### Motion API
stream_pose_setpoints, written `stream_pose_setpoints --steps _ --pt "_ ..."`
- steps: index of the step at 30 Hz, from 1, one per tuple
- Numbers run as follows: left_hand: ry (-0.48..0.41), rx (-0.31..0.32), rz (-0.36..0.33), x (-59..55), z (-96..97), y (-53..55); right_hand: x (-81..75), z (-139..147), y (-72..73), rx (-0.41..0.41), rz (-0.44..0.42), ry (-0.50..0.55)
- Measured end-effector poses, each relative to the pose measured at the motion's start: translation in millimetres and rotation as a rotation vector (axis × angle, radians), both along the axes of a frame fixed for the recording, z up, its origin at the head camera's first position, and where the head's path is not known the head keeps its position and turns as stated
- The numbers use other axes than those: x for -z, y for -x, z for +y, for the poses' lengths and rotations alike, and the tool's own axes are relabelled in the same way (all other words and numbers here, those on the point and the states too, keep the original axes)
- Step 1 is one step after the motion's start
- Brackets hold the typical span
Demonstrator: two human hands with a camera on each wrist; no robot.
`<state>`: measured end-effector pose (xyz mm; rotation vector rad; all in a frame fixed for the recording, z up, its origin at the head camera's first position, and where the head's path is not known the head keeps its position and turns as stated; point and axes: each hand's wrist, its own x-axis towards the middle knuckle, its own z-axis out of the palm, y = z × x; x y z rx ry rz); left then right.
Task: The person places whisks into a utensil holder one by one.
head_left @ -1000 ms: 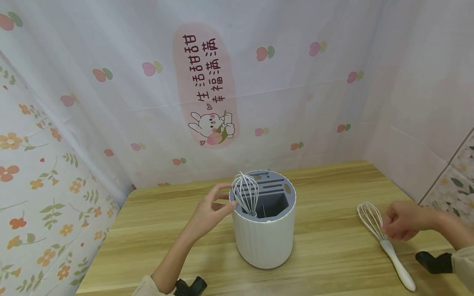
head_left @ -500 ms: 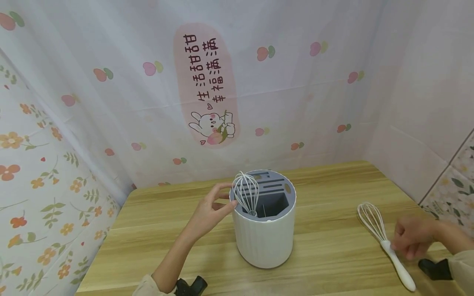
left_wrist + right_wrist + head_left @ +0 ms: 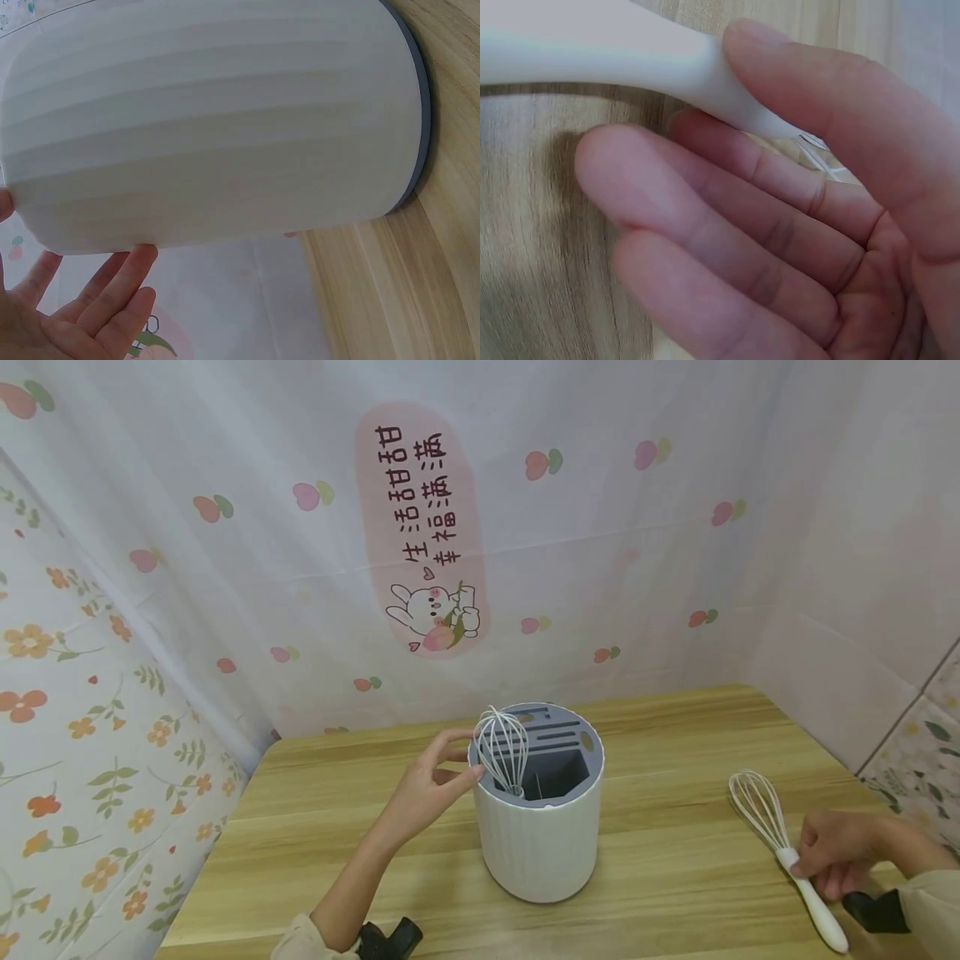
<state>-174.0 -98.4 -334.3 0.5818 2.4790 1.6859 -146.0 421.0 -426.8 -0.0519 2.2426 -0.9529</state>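
Observation:
A white ribbed utensil holder [image 3: 538, 852] with a grey slotted lid stands upright at mid-table. One whisk [image 3: 504, 747] leans in its large front opening, wire end up. My left hand [image 3: 423, 793] rests its fingertips and thumb against the left side of the holder near the rim; in the left wrist view these fingers [image 3: 124, 289] are spread on the ribbed wall. Another whisk [image 3: 813, 906], white-handled, lies on the table to the right. With thumb and index finger, my right hand [image 3: 847, 852] pinches its handle near the wires. The other fingers [image 3: 682, 292] are loosely bent.
The wooden table [image 3: 660, 852] extends around the holder. Behind it hangs a printed curtain [image 3: 637, 577], with a floral cloth [image 3: 90, 693] at the left and a pale wall covering [image 3: 855, 593] at the right.
My right hand has come down from beside the wires onto the top of the whisk's handle. The left hand and the holder have stayed put; the head view has shifted slightly.

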Motion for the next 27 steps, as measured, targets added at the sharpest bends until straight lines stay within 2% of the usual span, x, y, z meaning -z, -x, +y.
stream_pose_setpoints --steps 3,4,10,13,18,23,27 --pt "0.005 0.002 0.002 -12.3 3.0 -8.0 -0.8 0.2 -0.9 -0.004 0.007 0.018" --pt "0.007 0.003 0.005 -11.9 3.0 -7.5 -1.2 0.3 -1.2 -0.008 0.009 0.03" --pt "0.002 0.014 0.019 9.9 -0.6 9.2 0.7 5.6 -1.6 -0.025 0.006 0.127" --pt "0.0 0.019 0.025 10.8 -0.8 10.3 2.8 8.4 -1.7 -0.024 -0.003 0.16" --pt "-0.001 0.014 0.025 10.8 -0.8 10.2 4.1 10.4 -2.3 -0.015 -0.004 0.152" --pt "-0.002 0.007 0.014 6.2 0.3 6.6 0.1 11.2 1.5 -0.094 -0.007 0.212" --pt "-0.007 0.011 0.011 -7.6 2.6 -4.0 -6.4 6.3 5.6 -0.135 0.03 0.24"
